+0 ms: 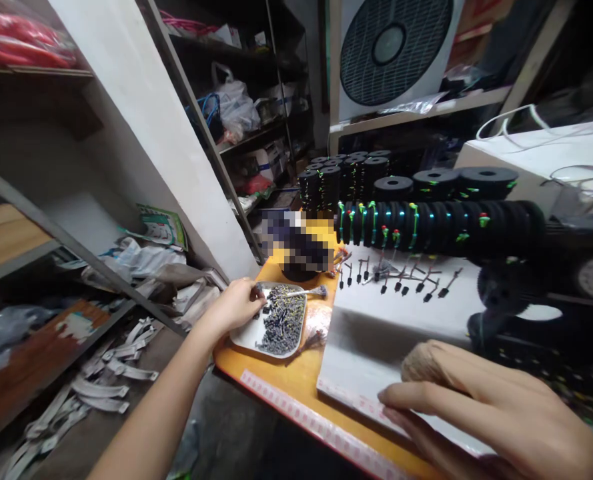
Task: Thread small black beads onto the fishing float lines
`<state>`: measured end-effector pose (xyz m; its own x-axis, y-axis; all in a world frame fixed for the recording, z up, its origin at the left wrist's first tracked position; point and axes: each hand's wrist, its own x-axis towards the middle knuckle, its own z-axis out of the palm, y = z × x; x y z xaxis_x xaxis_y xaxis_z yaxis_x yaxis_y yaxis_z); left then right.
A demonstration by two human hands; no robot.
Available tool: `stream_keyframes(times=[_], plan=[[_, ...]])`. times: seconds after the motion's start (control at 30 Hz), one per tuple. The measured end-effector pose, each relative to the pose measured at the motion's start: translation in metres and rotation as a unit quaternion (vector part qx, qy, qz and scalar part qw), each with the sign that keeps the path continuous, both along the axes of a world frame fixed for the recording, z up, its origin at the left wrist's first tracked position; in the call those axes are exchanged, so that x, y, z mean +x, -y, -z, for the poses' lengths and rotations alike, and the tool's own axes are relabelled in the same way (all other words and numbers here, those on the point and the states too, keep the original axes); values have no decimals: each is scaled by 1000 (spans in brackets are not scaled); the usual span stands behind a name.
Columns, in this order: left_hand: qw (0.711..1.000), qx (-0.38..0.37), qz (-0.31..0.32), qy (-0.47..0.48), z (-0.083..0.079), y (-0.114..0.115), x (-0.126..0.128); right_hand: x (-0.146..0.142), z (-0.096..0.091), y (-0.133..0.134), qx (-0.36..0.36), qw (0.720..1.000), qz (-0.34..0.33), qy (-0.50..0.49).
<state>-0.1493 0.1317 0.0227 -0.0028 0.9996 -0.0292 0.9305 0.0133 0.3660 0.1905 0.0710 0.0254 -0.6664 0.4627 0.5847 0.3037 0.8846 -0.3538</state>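
Yellow tabletop [301,380]: six o'clock
Shallow white tray [246,335]: small dark pieces [282,321] inside, seven o'clock
Left hand [241,305]: tray's ten o'clock, fingertips narrowed, cannot tell what's held
Right hand [481,393]: four o'clock, fingers narrow, cannot tell if holding

Clearances about the white tray [246,333]. Its left side is blocked by the left hand [243,305]; above its near and right parts the air is open. Beyond its far edge stands a blurred dark object [299,250]. Just right of it, a thin bundle [315,339] lies low on the table [271,377]. Farther right, a passage spans the white board [401,330], bounded above by dangling stems [406,287] beneath a black ringed roll [441,223], and nearer the viewer by the right hand [496,407].
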Motion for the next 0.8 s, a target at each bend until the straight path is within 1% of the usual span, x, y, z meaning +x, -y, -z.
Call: stream_keyframes(times=[0.1,0.13,0.2,0.3,0.4,0.43,0.47,0.5,0.53,0.6,0.67,0.7,0.73,0.77,0.8], plan=[[1000,-29,1,-3,-9,-4,1,0,0,0,-22,1000,-17,7],[1000,-21,-5,0,-12,-3,2,0,0,0,-36,999,-23,6],[999,19,-26,19,-18,3,7,0,-3,1,-63,998,-31,-8],[990,92,-51,93,-22,27,28,-2,-10,2,-86,995,-34,-27],[971,109,-35,210,-17,61,62,-4,-20,1,-89,996,-17,-22],[957,117,-34,264,-13,72,75,-5,-23,1,-86,996,-9,-20],[914,120,-49,386,-9,82,89,-5,-26,2,-81,997,-3,-20],[872,103,-53,476,-5,90,102,-6,-29,2,-75,997,1,-26],[828,103,-64,547,0,96,114,-6,-30,3,-71,997,5,-38],[736,83,-99,665,8,104,137,-6,-31,5,-68,995,10,-72],[651,62,-123,746,14,107,156,-6,-29,7,-67,992,13,-105],[617,57,-129,774,17,108,164,-5,-27,8,-63,991,15,-116],[590,54,-131,795,19,109,170,-5,-25,9,-59,991,17,-122],[570,54,-131,809,21,109,175,-5,-24,10,-54,990,21,-126],[559,58,-132,817,23,110,179,-4,-22,10,-51,990,27,-126]])
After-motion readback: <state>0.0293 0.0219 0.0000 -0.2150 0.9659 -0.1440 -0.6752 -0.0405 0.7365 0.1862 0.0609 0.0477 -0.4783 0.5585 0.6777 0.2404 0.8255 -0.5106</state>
